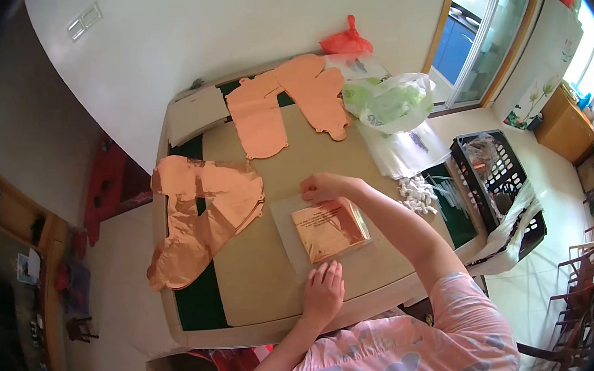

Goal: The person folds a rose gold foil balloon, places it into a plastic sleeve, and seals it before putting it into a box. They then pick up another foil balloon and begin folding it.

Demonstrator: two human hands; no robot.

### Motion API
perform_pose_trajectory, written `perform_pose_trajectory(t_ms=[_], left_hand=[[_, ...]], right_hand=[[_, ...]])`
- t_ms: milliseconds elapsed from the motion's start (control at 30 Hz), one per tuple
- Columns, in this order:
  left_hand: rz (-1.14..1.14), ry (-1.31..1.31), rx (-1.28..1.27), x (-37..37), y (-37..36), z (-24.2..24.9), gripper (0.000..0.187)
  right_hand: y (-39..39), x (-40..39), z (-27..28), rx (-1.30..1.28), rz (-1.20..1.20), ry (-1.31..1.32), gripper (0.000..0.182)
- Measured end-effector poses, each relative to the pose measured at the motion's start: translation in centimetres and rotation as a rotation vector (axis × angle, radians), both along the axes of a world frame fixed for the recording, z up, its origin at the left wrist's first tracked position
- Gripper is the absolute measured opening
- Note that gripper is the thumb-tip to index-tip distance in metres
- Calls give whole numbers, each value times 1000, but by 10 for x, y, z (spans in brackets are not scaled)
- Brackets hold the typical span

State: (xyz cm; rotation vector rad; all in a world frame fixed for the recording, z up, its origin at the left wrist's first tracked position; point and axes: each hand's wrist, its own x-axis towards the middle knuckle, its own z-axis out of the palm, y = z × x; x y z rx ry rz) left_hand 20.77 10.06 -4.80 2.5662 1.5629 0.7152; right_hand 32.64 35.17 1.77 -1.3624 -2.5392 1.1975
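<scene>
A folded rose-gold foil sheet (326, 231) with printed text lies in a clear plastic sleeve (286, 231) on the brown board. My left hand (323, 289) rests at the lower edge of the sleeve, fingers stretched out towards the foil. At the upper edge my right hand (324, 188) is closed, its fingers curled near the sleeve's top; what they hold, if anything, is hidden. Flat rose-gold foil shapes (206, 205) lie to the left, and more foil shapes (258, 118) lie at the back of the table.
White curled pieces (418, 195) and thin clear tubes (448, 192) lie right of my right arm. Behind them are plastic sleeves (414, 150) and a green-white plastic bag (392, 101). A black crate (488, 167) stands at the right edge, a red bag (346, 40) at the back.
</scene>
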Motion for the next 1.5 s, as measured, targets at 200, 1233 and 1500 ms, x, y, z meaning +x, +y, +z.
perform_pose_trajectory(t_ms=[200,1233,1500], left_hand=[[2,-2,-13,1,-1,-2,43],[-129,-119,-52,-16,-11,-8,32],[-140,-182,-77,-22,-16,-3,28]], right_hand=[[-3,-2,-12,118,7,-40,24],[-178,35,-37,738,-76,66,19],[-207,72,-41,630,-410,181,11]])
